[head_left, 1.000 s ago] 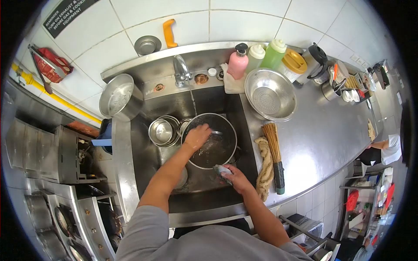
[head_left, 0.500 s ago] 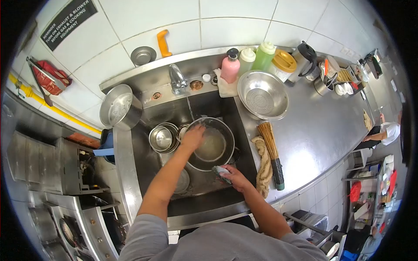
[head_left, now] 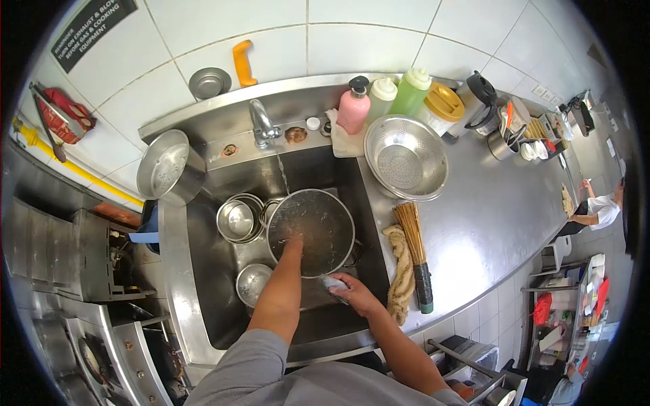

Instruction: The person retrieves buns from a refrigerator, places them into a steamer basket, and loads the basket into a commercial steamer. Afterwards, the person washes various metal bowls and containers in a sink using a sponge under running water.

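My left hand (head_left: 292,245) reaches down into a large round pot (head_left: 332,227) that stands in the sink; its fingers are hidden in the murky water. Close to the pot's near rim, my right hand (head_left: 355,296) is closed around a pale, greyish scrubbing pad (head_left: 334,284). From the faucet (head_left: 263,125) a thin stream of water runs down toward the pot's far edge. Small nested metal pots (head_left: 239,220) sit to the left of it in the sink. A metal bowl (head_left: 252,283) lies below them, beside my left forearm.
A perforated colander (head_left: 406,159) sits on the counter right of the sink, behind a bamboo brush (head_left: 414,250) and a twisted cloth (head_left: 402,277). A pink pump bottle (head_left: 354,107) stands along the wall. A deep pot (head_left: 170,169) rests at the sink's left corner.
My left hand has gone from the pot's far left rim down into its water. The pot's position and tilt have shifted slightly. My right hand keeps hold of the pad near the rim.
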Available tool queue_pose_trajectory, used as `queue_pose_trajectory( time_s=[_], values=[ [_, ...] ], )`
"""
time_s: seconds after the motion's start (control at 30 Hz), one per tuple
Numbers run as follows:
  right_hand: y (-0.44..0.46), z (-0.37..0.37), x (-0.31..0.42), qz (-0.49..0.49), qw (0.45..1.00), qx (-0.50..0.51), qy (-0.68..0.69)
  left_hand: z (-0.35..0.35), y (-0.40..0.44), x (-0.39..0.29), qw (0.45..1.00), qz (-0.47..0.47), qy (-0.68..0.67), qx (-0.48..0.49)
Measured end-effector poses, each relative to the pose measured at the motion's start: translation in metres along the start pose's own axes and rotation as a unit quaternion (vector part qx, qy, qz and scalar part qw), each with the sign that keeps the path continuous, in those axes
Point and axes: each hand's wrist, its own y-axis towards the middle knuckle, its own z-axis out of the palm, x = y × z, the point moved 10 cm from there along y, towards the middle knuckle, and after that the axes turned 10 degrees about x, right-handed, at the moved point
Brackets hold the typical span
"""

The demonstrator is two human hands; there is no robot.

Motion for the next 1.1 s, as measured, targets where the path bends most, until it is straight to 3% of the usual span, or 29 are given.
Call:
queue_pose_trajectory(
  time_s=[0.07,0.2,0.3,0.43,0.5,0.57,0.63,0.67,0.7,0.73,0.8,0.83,0.9,1.1],
  values=[
    [-0.002,-0.001,0.002,0.001,1.000,-0.008,-0.004,0.028,0.002,0.000,0.987,-0.008,-0.081,0.135],
    [-0.003,-0.002,0.006,-0.009,1.000,-0.010,-0.027,0.058,-0.015,-0.031,0.951,0.022,-0.149,0.270],
    [-0.001,0.002,0.003,-0.004,1.000,0.003,-0.011,0.069,-0.029,-0.060,0.931,0.059,-0.172,0.315],
    [-0.004,-0.003,0.004,-0.012,1.000,-0.007,-0.005,0.083,-0.025,-0.084,0.933,0.131,-0.205,0.267],
    [-0.006,-0.006,0.006,-0.028,0.999,-0.027,0.021,0.108,-0.029,-0.089,0.908,0.191,-0.041,0.370],
    [-0.007,-0.005,0.009,-0.031,0.999,-0.024,0.035,0.114,-0.045,-0.081,0.845,0.237,0.127,0.462],
    [-0.008,-0.005,0.011,-0.034,0.998,-0.023,0.047,0.096,-0.066,-0.076,0.799,0.256,0.211,0.502],
    [-0.008,-0.005,0.012,-0.032,0.998,-0.019,0.057,0.035,-0.084,-0.092,0.859,0.131,-0.039,0.494],
    [-0.007,-0.005,0.012,-0.030,0.997,-0.015,0.065,-0.004,-0.090,-0.094,0.849,-0.004,-0.286,0.445],
    [-0.006,-0.005,0.011,-0.030,0.997,-0.015,0.065,0.020,-0.071,-0.083,0.849,-0.003,-0.286,0.444],
    [-0.005,-0.009,0.007,-0.034,0.997,-0.029,0.057,0.057,0.003,-0.034,0.956,-0.011,-0.135,0.261],
    [-0.005,-0.009,0.006,-0.034,0.997,-0.031,0.057,0.050,0.000,-0.032,0.955,-0.010,-0.136,0.263],
    [-0.007,-0.010,0.008,-0.035,0.998,-0.031,0.038,-0.018,-0.002,-0.015,0.989,-0.091,-0.112,0.040],
    [-0.008,-0.010,0.013,-0.033,0.998,-0.046,-0.026,0.029,-0.003,-0.006,0.984,-0.015,-0.074,0.161]
  ],
)
